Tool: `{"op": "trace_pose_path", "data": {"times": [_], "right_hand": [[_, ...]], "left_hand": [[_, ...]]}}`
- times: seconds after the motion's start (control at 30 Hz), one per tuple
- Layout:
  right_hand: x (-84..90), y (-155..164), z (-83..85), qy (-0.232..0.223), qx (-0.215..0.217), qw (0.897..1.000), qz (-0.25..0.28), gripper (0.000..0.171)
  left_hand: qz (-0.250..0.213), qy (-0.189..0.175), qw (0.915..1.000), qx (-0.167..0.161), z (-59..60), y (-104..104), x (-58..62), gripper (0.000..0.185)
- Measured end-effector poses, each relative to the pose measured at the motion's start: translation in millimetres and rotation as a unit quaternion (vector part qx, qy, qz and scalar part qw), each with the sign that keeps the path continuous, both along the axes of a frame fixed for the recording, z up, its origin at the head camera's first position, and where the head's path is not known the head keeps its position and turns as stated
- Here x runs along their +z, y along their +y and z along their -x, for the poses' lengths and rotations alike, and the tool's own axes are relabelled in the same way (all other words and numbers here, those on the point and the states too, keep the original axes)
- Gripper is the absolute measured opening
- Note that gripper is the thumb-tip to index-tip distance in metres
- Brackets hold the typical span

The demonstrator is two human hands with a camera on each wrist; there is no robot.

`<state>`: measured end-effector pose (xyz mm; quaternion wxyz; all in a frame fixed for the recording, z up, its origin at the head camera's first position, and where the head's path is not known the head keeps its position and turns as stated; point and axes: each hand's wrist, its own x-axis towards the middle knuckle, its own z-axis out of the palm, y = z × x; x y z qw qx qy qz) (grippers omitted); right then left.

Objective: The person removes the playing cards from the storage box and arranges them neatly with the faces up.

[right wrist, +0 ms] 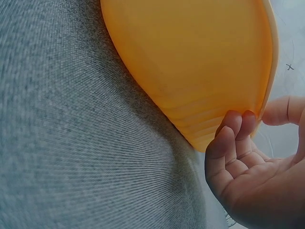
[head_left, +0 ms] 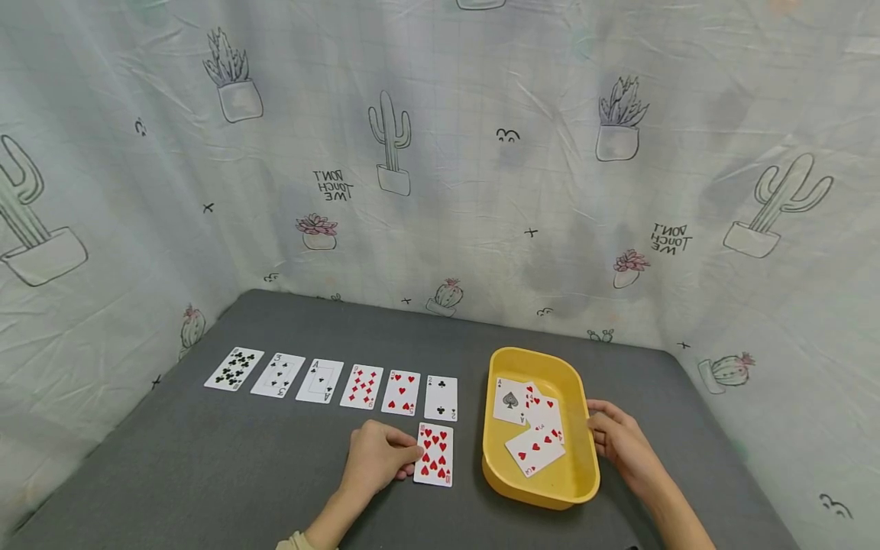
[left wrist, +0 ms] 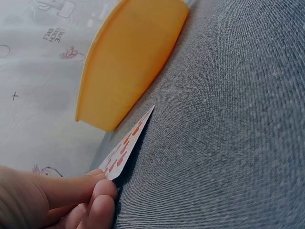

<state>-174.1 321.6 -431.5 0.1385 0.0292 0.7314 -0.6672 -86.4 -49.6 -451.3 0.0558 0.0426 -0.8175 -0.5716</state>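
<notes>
My left hand (head_left: 376, 461) pinches a ten of hearts card (head_left: 435, 455) by its left edge. In the left wrist view the card (left wrist: 125, 149) tilts slightly, one long edge lifted off the grey cloth. At the right, my right hand (head_left: 616, 437) holds the right rim of a yellow plastic tray (head_left: 490, 447). The right wrist view shows the thumb at the rim and curled fingers (right wrist: 224, 143) against the outer wall. Inside the tray lie an ace of spades (head_left: 510, 399), a three of hearts (head_left: 535, 451) and a partly covered hearts card (head_left: 545, 414).
A row of face-up cards runs left of the tray, from a clubs card (head_left: 234, 369) through a nine of diamonds (head_left: 361, 386) and five of hearts (head_left: 401, 393) to a two of clubs (head_left: 441, 398). A cactus-print curtain (head_left: 454, 183) encloses the grey tabletop (head_left: 206, 466).
</notes>
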Motion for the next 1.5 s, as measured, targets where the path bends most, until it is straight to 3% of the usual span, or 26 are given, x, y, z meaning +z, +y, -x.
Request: {"op": "trace_pose_path", "data": {"times": [0.63,1.17,1.5], "right_hand": [[-2.1,4.6,-3.0,0.002,-0.008,1.000,0.000,0.045],[-4.2,0.1,-1.9,0.014,-0.006,1.000,0.000,0.043],[-1.8,-3.6,-2.2,0.017,-0.007,1.000,-0.002,0.043]], "left_hand": [[-0.011,0.014,0.9998,0.009,-0.3,4.2,3.0,0.011],[-0.004,0.005,0.9999,-0.010,1.2,-3.2,-5.2,0.008],[-0.003,0.004,1.0000,-0.008,1.7,-1.3,1.2,0.005]]}}
